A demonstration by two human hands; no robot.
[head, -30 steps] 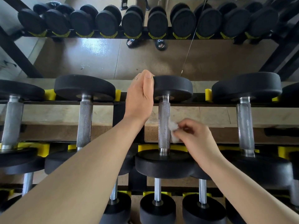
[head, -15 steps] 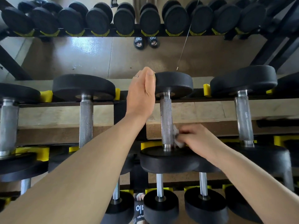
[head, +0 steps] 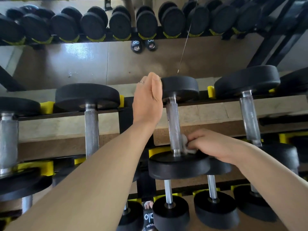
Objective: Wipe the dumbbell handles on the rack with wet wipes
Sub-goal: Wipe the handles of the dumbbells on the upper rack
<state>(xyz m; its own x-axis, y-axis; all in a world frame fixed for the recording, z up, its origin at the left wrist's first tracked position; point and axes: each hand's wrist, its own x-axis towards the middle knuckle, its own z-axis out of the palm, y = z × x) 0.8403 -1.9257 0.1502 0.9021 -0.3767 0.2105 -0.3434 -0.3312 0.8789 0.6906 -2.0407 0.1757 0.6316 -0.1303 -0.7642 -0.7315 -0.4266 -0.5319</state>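
A black dumbbell with a knurled steel handle [head: 173,124] lies on the upper rack tier in the middle of the view. My left hand [head: 148,100] grips the far head [head: 180,88] of this dumbbell, fingers curled over its left edge. My right hand [head: 211,145] pinches a crumpled white wet wipe [head: 186,145] against the right side of the handle's near end, just above the near head [head: 178,165].
More dumbbells lie on the same tier to the left [head: 91,125] and right [head: 250,120], and smaller ones on the tier below [head: 170,209]. A mirror behind reflects a row of dumbbells [head: 120,25]. My sandalled foot [head: 148,214] shows under the rack.
My right hand has slid the wipe down the handle from its middle toward the near head. My left hand has kept its hold on the far head.
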